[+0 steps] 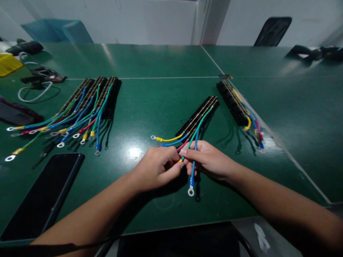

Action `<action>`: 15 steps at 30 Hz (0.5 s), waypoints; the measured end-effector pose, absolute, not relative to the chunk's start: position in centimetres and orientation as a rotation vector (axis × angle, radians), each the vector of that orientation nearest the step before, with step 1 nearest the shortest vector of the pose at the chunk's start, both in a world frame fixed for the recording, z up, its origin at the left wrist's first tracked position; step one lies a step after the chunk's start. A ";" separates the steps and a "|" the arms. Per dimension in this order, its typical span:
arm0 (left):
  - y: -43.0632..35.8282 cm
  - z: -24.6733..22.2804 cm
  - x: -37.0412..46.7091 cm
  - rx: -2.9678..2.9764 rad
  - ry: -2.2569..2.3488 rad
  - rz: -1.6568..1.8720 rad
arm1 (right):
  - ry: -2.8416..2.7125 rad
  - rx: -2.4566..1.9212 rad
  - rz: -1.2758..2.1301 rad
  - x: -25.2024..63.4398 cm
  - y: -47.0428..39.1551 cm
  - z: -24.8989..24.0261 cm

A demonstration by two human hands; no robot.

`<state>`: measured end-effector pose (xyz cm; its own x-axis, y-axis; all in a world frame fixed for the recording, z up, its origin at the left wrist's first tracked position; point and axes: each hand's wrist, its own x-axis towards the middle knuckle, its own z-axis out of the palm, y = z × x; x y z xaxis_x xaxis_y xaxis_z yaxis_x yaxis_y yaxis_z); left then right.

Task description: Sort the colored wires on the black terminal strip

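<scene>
In front of me lies a black terminal strip [197, 116] with brass-coloured rails and several coloured wires running toward me. My left hand [160, 166] pinches the yellow-sleeved end of the green wire [200, 123]. Close beside it, my right hand [207, 159] grips the same green wire between thumb and fingers. The blue wire [193, 166] hangs past my right fingers and ends in a ring terminal [190, 191]. A yellow wire [170, 139] points left with its ring lug free. The red wire [182, 145] runs behind my left fingers, which hide its end.
Several wired strips [100, 96] lie side by side at the left, and another strip [233, 103] is at the right. A phone [43, 196] rests near the front left of the green table [150, 92]. Cables [40, 80] lie at the far left. A chair back [273, 31] stands behind.
</scene>
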<state>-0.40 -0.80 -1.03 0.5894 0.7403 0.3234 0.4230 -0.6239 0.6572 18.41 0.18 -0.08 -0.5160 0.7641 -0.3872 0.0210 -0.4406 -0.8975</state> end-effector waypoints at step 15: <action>-0.5 -1.0 -0.6 2.305 0.860 0.769 | -1.279 -1.091 2.010 18.6 0.3 -0.6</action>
<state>-0.56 -0.53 -1.05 0.6302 0.7101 0.3139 0.3911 -0.6396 0.6618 18.63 0.26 -0.62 -0.5432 0.7616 -0.3534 -0.0024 -0.4223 -0.9065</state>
